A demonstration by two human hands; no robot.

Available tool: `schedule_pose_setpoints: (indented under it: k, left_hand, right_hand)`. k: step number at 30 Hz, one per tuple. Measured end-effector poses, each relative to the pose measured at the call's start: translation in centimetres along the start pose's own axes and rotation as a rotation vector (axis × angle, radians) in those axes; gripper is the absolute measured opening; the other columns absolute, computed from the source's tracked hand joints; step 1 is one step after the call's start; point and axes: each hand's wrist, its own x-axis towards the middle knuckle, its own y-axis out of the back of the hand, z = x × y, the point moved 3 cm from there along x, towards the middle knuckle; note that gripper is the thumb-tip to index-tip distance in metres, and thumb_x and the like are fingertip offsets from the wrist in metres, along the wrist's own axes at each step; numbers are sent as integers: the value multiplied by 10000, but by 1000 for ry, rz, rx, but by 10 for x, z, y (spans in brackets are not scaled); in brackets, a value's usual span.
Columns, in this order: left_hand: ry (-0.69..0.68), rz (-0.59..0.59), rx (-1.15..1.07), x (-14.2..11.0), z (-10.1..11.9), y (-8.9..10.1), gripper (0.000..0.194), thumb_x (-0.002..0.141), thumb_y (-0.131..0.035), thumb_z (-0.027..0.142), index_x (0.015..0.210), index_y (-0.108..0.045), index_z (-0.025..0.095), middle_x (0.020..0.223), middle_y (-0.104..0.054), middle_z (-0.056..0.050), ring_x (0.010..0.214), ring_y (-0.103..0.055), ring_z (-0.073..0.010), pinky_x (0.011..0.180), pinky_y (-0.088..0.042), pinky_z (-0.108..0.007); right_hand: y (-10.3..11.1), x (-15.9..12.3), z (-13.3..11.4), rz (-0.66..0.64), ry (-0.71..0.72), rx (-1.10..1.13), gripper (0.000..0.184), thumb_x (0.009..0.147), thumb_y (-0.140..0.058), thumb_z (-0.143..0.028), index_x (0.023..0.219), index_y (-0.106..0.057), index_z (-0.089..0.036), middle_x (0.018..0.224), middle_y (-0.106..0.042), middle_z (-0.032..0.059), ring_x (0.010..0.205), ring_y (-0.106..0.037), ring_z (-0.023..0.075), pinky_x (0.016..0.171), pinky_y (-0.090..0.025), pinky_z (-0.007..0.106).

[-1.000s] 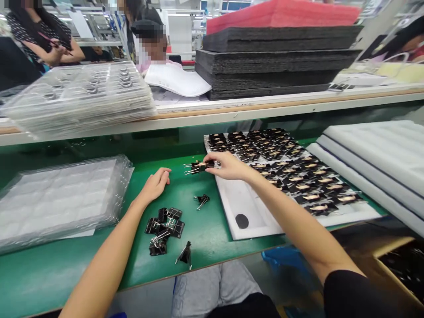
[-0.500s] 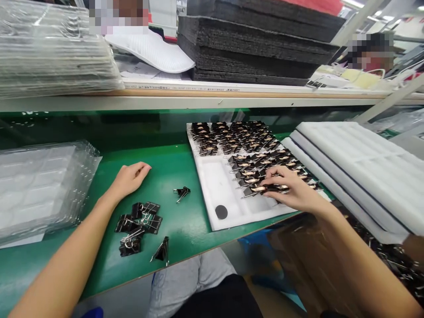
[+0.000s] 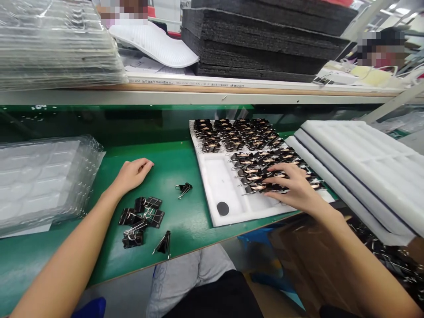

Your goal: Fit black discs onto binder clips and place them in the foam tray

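Observation:
My right hand [image 3: 291,187] is over the white foam tray [image 3: 212,218], its fingers apart at the near rows of black binder clips [image 3: 256,189]. Thumb and fingertips are close to or touching the clips; contact is hard to make out. Small copper-coloured parts show in the clips. On the green table, my left hand [image 3: 134,174] rests with fingers curled in, and nothing shows in it. Nearer me lies a loose pile of binder clips [image 3: 141,218]. One single binder clip [image 3: 184,189] is beside the tray, another binder clip [image 3: 164,244] near the table edge.
A round black disc [image 3: 222,208] lies in the tray's left compartment. White foam trays [image 3: 364,163] are stacked at right, clear plastic trays [image 3: 43,176] at left. Black foam sheets [image 3: 258,44] and more plastic trays [image 3: 59,53] stand on the shelf. A co-worker sits beyond.
My right hand's fingers look slightly more spread over the same clips. My left hand stays put on the table. The whole view has shifted a little.

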Motion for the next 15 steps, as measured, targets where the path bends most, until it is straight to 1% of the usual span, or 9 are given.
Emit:
schedule_pose_setpoints:
  k: [2, 4, 6, 9, 11, 12, 15]
  left_hand:
    - [-5, -1, -2, -1, 1, 0, 480, 980, -373, 553, 993, -738, 243, 836, -748, -39, 725, -648, -229, 717, -417, -326]
    - [4, -8, -10, -1, 0, -1, 483, 986, -377, 551, 1006, -744, 238, 745, -707, -27, 676, -619, -218, 685, -396, -319]
    - [17, -16, -39, -3, -1, -2, 485, 989, -384, 557, 1024, -749, 239, 702, -679, -14, 636, -588, -203, 657, -377, -311]
    - [37, -17, -122, -5, -3, -1, 481, 985, -408, 571, 1053, -749, 240, 788, -725, -15, 663, -591, -191, 654, -385, -300]
    - [20, -27, -172, -7, -3, 0, 472, 976, -433, 573, 1055, -751, 232, 855, -752, -22, 700, -603, -188, 687, -408, -300]
    - [1, -39, -183, -8, -2, 0, 464, 974, -445, 570, 1051, -753, 232, 864, -756, -22, 711, -606, -186, 723, -421, -305]
    - [-51, -74, -177, -10, 1, 0, 418, 974, -473, 544, 1033, -761, 245, 842, -753, -2, 725, -613, -176, 890, -422, -350]
  right_hand:
    - [10, 4, -20, 58, 4, 9, 209, 903, -719, -487, 999, -771, -308, 1205, -677, 132, 1176, -625, 375, 989, -464, 563]
    - [13, 11, -47, 56, 27, 34, 171, 940, -680, -428, 1054, -755, -325, 1159, -707, 120, 1155, -647, 360, 996, -469, 548]
    - [7, 19, -77, -36, 109, 59, 194, 987, -605, -339, 1131, -735, -339, 1156, -733, 95, 1152, -662, 329, 994, -474, 522]
    - [-16, 28, -114, -228, 284, 72, 365, 997, -509, -172, 1270, -683, -339, 1245, -737, 68, 1185, -664, 289, 981, -476, 491]
    - [-32, 31, -124, -304, 353, 87, 455, 965, -483, -101, 1323, -653, -324, 1279, -729, 70, 1141, -683, 271, 942, -488, 472]
    - [-38, 33, -125, -331, 369, 100, 458, 953, -490, -98, 1323, -650, -316, 1268, -731, 73, 1088, -697, 265, 915, -495, 462]
    - [-49, 37, -118, -406, 364, 133, 348, 945, -558, -164, 1242, -667, -310, 1148, -747, 68, 927, -706, 257, 875, -500, 457]
